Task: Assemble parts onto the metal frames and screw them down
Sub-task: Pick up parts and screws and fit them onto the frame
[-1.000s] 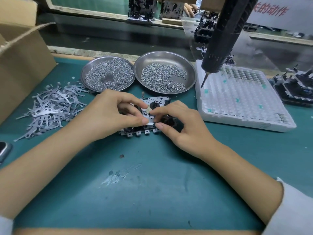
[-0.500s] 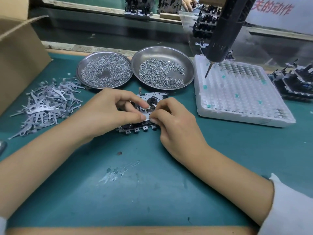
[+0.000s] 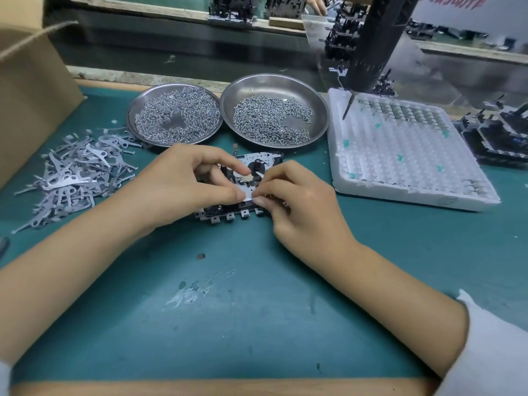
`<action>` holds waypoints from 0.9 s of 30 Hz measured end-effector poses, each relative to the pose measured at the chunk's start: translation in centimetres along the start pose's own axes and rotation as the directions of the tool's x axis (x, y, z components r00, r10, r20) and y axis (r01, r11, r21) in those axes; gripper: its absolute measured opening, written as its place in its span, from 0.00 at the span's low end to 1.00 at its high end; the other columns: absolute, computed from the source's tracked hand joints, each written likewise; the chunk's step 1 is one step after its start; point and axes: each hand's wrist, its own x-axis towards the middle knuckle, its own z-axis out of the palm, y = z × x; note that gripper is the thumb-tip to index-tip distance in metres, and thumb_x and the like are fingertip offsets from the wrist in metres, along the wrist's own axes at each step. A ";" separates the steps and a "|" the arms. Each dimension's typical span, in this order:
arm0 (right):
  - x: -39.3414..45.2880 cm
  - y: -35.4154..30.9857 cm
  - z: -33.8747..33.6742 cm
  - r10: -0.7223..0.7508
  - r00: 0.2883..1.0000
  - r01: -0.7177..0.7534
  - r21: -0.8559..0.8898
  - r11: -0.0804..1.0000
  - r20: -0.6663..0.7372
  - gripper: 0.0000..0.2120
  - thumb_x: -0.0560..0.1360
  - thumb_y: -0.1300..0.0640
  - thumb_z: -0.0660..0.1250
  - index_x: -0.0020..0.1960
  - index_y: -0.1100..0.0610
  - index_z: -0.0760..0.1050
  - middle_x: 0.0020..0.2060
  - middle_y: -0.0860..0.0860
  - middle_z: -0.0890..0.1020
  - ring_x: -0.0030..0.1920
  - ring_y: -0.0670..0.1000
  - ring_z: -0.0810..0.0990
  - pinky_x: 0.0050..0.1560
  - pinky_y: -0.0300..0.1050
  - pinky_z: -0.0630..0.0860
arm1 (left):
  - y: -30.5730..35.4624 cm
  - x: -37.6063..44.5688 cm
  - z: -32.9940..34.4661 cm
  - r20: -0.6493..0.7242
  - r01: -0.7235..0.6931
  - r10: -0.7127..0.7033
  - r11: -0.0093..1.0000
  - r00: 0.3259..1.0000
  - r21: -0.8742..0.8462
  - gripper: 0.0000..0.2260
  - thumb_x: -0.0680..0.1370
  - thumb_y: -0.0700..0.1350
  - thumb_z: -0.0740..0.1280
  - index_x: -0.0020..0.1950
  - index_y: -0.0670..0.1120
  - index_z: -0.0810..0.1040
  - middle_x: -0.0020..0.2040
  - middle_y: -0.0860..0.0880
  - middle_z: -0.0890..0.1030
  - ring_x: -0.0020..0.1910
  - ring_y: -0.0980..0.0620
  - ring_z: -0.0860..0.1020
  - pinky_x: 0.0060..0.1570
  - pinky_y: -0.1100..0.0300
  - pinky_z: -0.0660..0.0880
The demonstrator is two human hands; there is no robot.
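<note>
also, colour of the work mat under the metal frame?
Teal green work mat, scuffed pale in spots; head view.

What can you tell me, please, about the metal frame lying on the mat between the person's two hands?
The metal frame is a flat, silvery stamped plate lying level on the green mat, just in front of the two screw dishes. A row of small square tabs lines its near edge, a black round part sits near its middle, and a thin pin stands at its far left corner. The left hand and right hand cover both ends, their fingertips pinching a small pale strip against its top.
</note>
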 end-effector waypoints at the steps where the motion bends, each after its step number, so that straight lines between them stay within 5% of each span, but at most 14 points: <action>1: 0.1 0.3 -0.2 0.029 1.000 -0.029 0.070 0.997 0.002 0.02 0.71 0.67 0.70 0.43 0.64 0.82 0.42 0.55 0.80 0.42 0.52 0.78 0.44 0.43 0.74 | 0.1 0.0 -0.1 0.005 -0.004 0.004 1.000 1.000 0.010 0.11 0.66 0.46 0.77 0.46 0.56 0.83 0.34 0.51 0.84 0.33 0.58 0.76 0.35 0.62 0.74; 3: 0.3 0.7 -0.6 0.093 0.996 -0.088 0.202 0.975 -0.014 0.03 0.73 0.65 0.69 0.44 0.64 0.82 0.42 0.54 0.81 0.42 0.48 0.77 0.45 0.38 0.73 | 0.3 -0.1 -0.2 0.011 -0.014 0.014 1.000 1.000 0.026 0.11 0.64 0.50 0.77 0.45 0.55 0.83 0.35 0.51 0.84 0.31 0.60 0.76 0.34 0.64 0.75; 6: 0.5 1.1 -0.7 0.201 0.978 -0.171 0.346 0.923 -0.053 0.05 0.76 0.64 0.67 0.44 0.64 0.81 0.40 0.55 0.81 0.43 0.51 0.78 0.46 0.43 0.74 | 0.3 -0.1 -0.2 0.014 -0.019 0.019 1.000 1.000 0.017 0.14 0.61 0.52 0.75 0.44 0.54 0.83 0.37 0.51 0.85 0.30 0.59 0.73 0.33 0.65 0.75; 13: 0.6 1.3 -0.6 0.312 0.947 -0.250 0.449 0.858 -0.070 0.06 0.77 0.61 0.66 0.46 0.60 0.81 0.40 0.53 0.81 0.43 0.50 0.79 0.45 0.43 0.73 | 0.6 -0.1 -0.5 -0.049 -0.086 0.089 0.994 0.995 0.068 0.14 0.60 0.51 0.76 0.44 0.53 0.83 0.39 0.53 0.83 0.33 0.59 0.74 0.41 0.68 0.75; 17: 0.6 1.3 -0.5 0.300 0.948 -0.219 0.469 0.856 -0.105 0.06 0.78 0.60 0.65 0.47 0.57 0.81 0.38 0.46 0.79 0.42 0.47 0.78 0.44 0.42 0.74 | 0.6 1.4 -2.1 -0.369 -0.130 0.219 0.959 0.903 0.250 0.05 0.75 0.49 0.69 0.46 0.50 0.82 0.33 0.63 0.80 0.33 0.66 0.74 0.37 0.79 0.67; 19: 0.7 1.3 -0.4 0.297 0.948 -0.209 0.472 0.857 -0.118 0.05 0.78 0.60 0.65 0.47 0.56 0.81 0.37 0.45 0.78 0.41 0.46 0.77 0.44 0.44 0.74 | 0.3 2.8 -3.1 -0.436 -0.017 0.257 0.875 0.863 0.484 0.07 0.78 0.46 0.67 0.53 0.49 0.82 0.39 0.57 0.80 0.38 0.59 0.74 0.37 0.74 0.65; 22: 0.7 1.4 -0.4 0.314 0.942 -0.219 0.485 0.847 -0.122 0.05 0.78 0.59 0.66 0.46 0.55 0.81 0.37 0.46 0.80 0.41 0.46 0.77 0.43 0.45 0.74 | -0.5 5.1 -4.1 -0.368 0.152 0.124 0.756 0.922 0.637 0.16 0.77 0.45 0.68 0.65 0.48 0.77 0.53 0.43 0.80 0.51 0.46 0.76 0.51 0.62 0.66; 27: 0.6 1.6 -0.3 0.357 0.927 -0.256 0.502 0.826 -0.114 0.05 0.77 0.59 0.67 0.46 0.56 0.82 0.38 0.51 0.82 0.41 0.48 0.79 0.45 0.45 0.75 | -1.0 6.5 -4.2 -0.447 0.243 0.067 0.764 0.892 0.598 0.10 0.73 0.44 0.73 0.54 0.47 0.83 0.49 0.41 0.83 0.52 0.42 0.78 0.56 0.55 0.72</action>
